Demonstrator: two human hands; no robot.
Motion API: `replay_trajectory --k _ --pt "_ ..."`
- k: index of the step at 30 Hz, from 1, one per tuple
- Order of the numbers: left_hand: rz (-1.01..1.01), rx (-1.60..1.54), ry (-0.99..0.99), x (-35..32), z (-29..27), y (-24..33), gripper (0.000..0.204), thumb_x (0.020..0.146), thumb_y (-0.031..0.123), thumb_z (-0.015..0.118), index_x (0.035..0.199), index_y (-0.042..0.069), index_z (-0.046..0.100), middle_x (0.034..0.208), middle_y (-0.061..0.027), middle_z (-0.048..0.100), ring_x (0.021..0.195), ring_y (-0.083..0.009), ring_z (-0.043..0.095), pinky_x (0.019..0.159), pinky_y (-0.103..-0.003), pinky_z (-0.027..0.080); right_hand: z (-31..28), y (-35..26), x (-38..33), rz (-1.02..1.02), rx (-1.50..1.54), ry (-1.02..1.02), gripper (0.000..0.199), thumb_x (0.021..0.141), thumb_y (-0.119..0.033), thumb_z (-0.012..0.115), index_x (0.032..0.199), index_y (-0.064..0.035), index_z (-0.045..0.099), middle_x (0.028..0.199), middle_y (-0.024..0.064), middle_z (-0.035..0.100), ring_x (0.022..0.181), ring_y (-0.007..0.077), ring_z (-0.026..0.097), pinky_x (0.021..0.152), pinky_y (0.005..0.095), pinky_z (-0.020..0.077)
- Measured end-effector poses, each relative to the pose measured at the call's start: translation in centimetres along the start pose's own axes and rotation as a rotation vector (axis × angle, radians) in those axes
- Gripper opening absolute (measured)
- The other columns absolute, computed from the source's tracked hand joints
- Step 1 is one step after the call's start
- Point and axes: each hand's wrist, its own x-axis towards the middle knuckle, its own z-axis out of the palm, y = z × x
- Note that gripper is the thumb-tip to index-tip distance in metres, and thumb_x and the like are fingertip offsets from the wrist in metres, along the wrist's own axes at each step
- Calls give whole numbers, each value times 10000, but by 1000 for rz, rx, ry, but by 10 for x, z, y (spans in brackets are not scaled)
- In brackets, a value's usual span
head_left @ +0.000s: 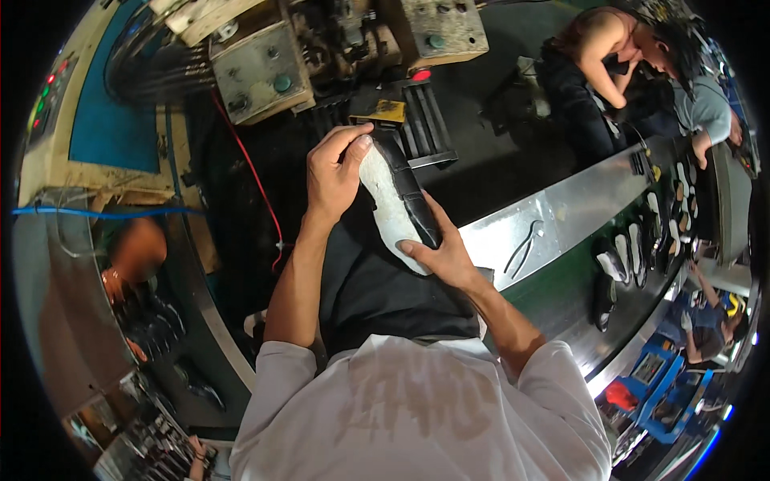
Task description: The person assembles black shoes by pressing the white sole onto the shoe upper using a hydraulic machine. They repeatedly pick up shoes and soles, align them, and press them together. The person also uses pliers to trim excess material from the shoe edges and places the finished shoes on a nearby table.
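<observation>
One steel ledge borders a workshop conveyor, one pair of pliers on the ledge. Left of it, the left hand pinches one black, white-soled shoe at its far end, the right hand its near end.

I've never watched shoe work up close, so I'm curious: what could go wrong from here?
The shoe is held near its two ends, so it might slip if the left hand or right hand loosens. Bare thumbs press its white underside, which could perhaps get smudged. The pliers lie loose on the metal ledge near the right hand; a stray bump might knock them off.
</observation>
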Motion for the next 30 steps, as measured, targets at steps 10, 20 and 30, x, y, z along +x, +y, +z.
replay_trajectory --k 10,20,30 --pt "97 185 69 -47 31 3 151 1011 32 714 1140 -29 765 1068 -185 765 928 -357 767 788 -400 603 22 -28 32 -149 -240 198 643 1057 -302 692 1558 59 512 1381 358 663 1263 474 682 1077 468 528" --pt "43 123 90 -62 60 3 179 1021 26 697 1179 -37 756 1133 -178 766 1017 -337 760 873 -393 598 24 -20 15 -255 -388 323 575 1066 -208 650 1537 90 510 1444 363 604 1325 500 623 1090 496 514" --pt "-594 -1180 68 -89 67 -27 487 1171 344 521 1598 111 525 1493 -107 640 1335 -239 630 1155 -396 490 5 9 16 9 199 170 668 1120 -350 604 1632 42 429 1580 230 549 1467 341 533 1229 423 399"
